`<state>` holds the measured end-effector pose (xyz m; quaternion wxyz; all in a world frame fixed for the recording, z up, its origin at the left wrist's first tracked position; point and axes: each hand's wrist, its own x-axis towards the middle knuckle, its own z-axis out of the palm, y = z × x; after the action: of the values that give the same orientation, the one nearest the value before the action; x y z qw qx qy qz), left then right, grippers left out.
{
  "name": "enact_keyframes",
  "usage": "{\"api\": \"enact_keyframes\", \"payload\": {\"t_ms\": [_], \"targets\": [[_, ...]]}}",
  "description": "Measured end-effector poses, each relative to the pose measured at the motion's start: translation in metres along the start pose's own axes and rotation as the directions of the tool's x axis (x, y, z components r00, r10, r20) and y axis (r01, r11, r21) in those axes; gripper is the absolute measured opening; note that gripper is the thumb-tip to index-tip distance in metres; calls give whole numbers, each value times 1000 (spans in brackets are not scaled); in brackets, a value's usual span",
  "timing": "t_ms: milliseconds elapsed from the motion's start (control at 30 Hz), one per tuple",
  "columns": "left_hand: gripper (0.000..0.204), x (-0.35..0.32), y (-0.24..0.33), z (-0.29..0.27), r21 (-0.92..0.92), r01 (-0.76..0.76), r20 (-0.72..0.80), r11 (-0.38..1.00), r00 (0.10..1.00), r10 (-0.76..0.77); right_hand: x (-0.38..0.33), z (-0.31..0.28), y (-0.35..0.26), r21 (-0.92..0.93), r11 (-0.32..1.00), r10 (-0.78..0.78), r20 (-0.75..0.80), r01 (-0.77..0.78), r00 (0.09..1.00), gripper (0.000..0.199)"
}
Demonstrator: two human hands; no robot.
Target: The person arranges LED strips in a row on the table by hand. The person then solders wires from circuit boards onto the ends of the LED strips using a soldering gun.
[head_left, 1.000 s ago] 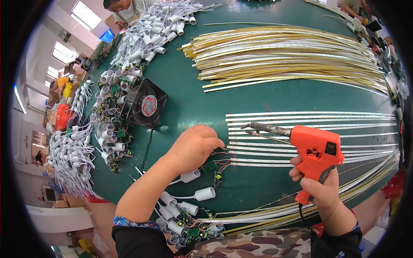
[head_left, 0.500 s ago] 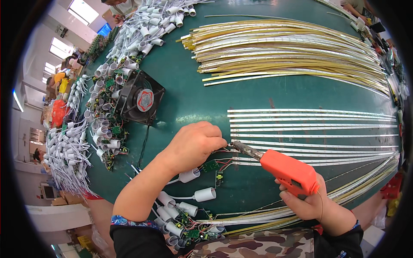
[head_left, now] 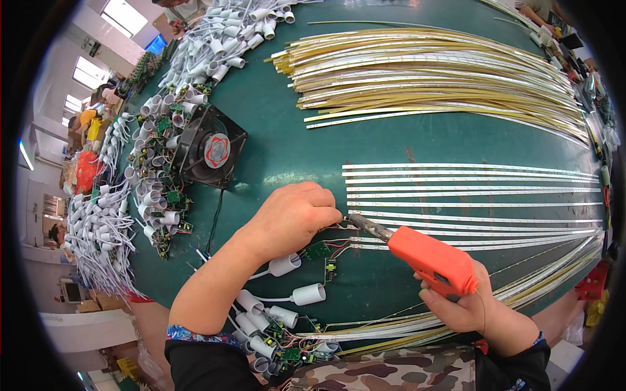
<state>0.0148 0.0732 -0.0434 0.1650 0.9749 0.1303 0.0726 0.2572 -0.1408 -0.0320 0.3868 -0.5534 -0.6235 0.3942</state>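
My right hand (head_left: 456,296) grips a red soldering gun (head_left: 433,260), its metal tip reaching the left end of a white LED strip (head_left: 456,217). Beside that tip, the fingers of my left hand (head_left: 300,215) are pinched together on what looks like a thin wire, mostly hidden by the fingertips. Several LED strips lie side by side, running off to the right. Below my left hand, a green circuit board (head_left: 318,251) has red and dark wires leading to the strip ends. White lamp caps (head_left: 308,294) with white cables lie by my left forearm.
A black fan (head_left: 212,146) stands left of my hands, its cable trailing down. Heaps of white caps and boards (head_left: 156,195) spread along the left edge. A large bundle of strips (head_left: 430,78) lies at the back, another (head_left: 521,293) along the near edge. Other people sit further off.
The whole view has shifted very slightly. Both hands and the soldering gun keep nearly the same place at the strip ends.
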Motion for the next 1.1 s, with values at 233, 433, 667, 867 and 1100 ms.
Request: {"api": "enact_keyframes", "payload": {"t_ms": [233,433,667,867,1100], "targets": [[21,1,1,0,20,4,13,1000,1000,-4,0,0,1,-26,999,-24,-11,24,1000,46],[20,2,0,0,30,-5,8,1000,1000,5,-2,-3,-3,25,1000,0,-25,1,1000,42],[21,3,-1,0,27,-14,12,1000,1000,14,-3,-1,-2,35,999,33,-59,-31,998,41],[22,4,1,-2,31,-10,31,999,999,9,-5,2,6,26,999,-39,-123,43,992,44],[19,4,3,-4,-12,35,37,999,999,-35,-3,0,3,72,997,-23,-145,33,989,39]]}}
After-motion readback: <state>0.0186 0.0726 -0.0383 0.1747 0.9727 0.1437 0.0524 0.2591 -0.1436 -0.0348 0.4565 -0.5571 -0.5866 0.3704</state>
